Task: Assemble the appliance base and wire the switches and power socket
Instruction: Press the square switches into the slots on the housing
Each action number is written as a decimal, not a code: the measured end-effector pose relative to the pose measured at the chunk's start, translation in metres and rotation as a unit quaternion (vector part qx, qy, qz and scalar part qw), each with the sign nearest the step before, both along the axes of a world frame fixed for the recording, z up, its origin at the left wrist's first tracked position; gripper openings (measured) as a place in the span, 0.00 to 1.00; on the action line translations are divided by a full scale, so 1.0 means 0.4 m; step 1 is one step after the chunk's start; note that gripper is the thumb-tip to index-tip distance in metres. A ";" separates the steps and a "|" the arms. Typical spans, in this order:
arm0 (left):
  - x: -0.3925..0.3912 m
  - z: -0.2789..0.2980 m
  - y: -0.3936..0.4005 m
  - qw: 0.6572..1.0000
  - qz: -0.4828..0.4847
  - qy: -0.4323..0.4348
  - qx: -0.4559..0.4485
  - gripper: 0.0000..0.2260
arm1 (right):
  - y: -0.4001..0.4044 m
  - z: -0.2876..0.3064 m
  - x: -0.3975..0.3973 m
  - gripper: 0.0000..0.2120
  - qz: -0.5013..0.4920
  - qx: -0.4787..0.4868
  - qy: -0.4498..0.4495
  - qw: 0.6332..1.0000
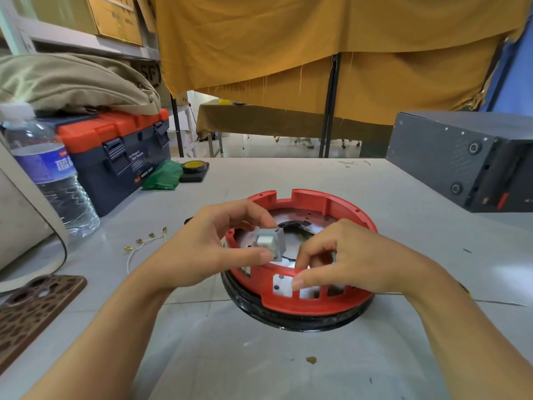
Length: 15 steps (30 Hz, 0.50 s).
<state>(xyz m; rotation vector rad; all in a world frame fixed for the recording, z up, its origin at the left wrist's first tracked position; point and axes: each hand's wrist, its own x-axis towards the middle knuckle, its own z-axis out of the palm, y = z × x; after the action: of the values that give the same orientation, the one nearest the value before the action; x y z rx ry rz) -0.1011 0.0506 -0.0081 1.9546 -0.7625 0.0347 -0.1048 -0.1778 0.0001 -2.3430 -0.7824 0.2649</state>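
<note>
Both hands work over the red base point(305, 306) on the surface point(259, 356): left hand point(207, 246) pinches 1 grey switch point(269, 242); right hand point(346, 255) pinches the base's near wall.

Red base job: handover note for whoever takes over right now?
Left hand: pinches the grey rocker switch above the near rim.
Right hand: grips the near wall of the red base, by its cutouts.
Base sits on a black ring on the table.
Loose white wires with brass terminals lie to the left.
Done: none visible.
Left: seat switch, fit remaining parts, wire everything.
</note>
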 end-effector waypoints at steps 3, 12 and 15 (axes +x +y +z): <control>0.001 -0.001 -0.002 1.000 0.002 0.003 0.002 0.14 | -0.002 -0.005 0.008 0.14 -0.028 -0.013 -0.034 0.999; 0.001 -0.020 -0.027 0.996 0.036 -0.027 0.081 0.16 | 0.007 -0.018 0.026 0.12 -0.077 -0.052 -0.111 0.989; 0.004 -0.035 -0.039 0.989 0.044 -0.077 0.119 0.14 | 0.004 -0.008 0.030 0.10 -0.069 -0.071 -0.115 0.988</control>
<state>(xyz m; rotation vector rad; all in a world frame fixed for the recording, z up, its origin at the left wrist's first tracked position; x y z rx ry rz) -0.0997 0.0351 -0.0219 2.2320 -0.8092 0.1560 -0.0930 -0.1763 -0.0032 -2.5818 -0.7250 -0.0117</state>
